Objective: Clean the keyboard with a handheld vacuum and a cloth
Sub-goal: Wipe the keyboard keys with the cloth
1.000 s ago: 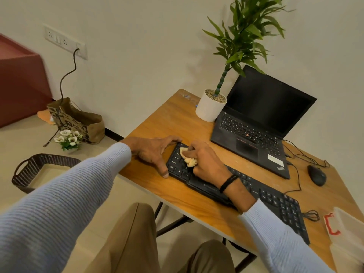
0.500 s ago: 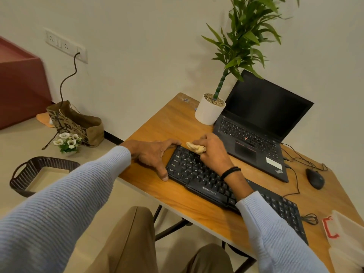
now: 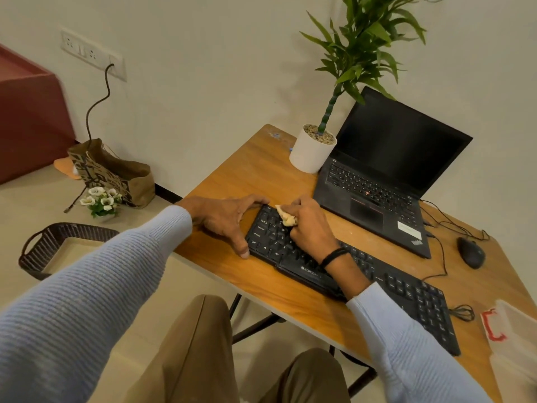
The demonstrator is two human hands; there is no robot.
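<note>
My right hand (image 3: 312, 225) has the balled-up cloth (image 3: 286, 218) pinched against the keyboard's (image 3: 406, 295) left-end keys, while my left hand (image 3: 228, 218) lies flat and open, bracing that end so it doesn't slide on the desk (image 3: 252, 173). No vacuum in sight.
</note>
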